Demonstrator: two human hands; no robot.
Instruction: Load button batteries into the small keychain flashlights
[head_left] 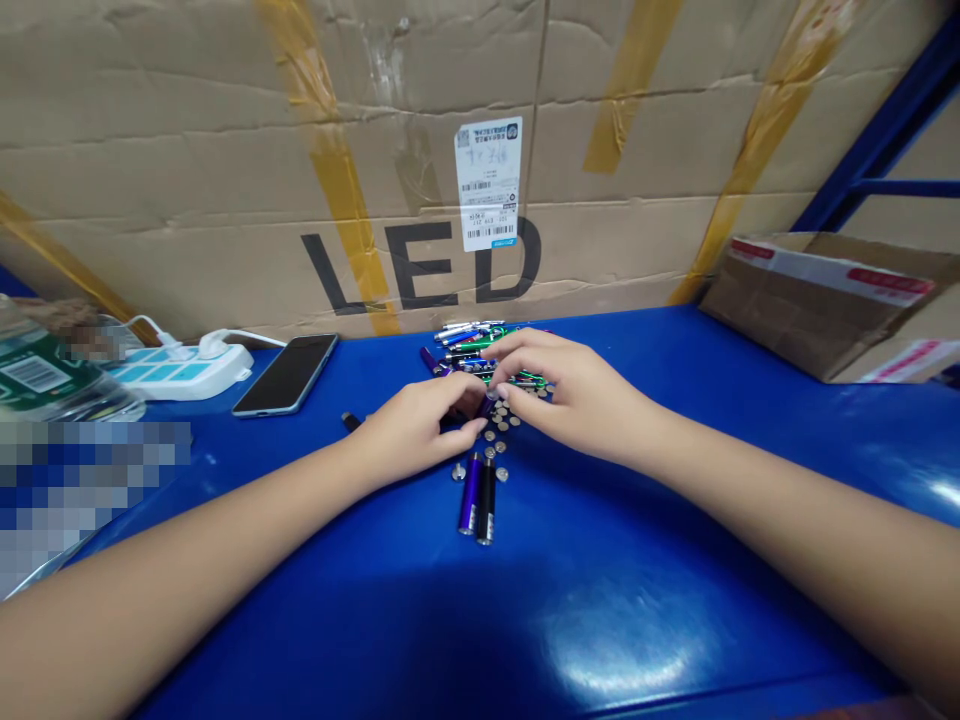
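My left hand (pixel 424 425) is closed around a small purple flashlight tube (pixel 487 405), mostly hidden by the fingers. At the tube's upper end, the thumb and fingertips of my right hand (pixel 562 385) are pinched together; whatever they may hold is too small to make out. Below the hands lie a purple flashlight tube (pixel 470 495) and a black flashlight tube (pixel 487 505), side by side. Several small round silvery button cells (pixel 500 447) are scattered between and beneath my hands. Behind my fingers is a pile of colored metal tubes and clips (pixel 472 338), partly covered.
A phone (pixel 286 375) lies at the left beside a white power strip (pixel 184 372) with plugged-in cables. A large bottle (pixel 56 365) stands at far left. An open carton (pixel 832 300) sits right on the blue table (pixel 600 600); a big LED-marked cardboard box (pixel 637 240) forms the back.
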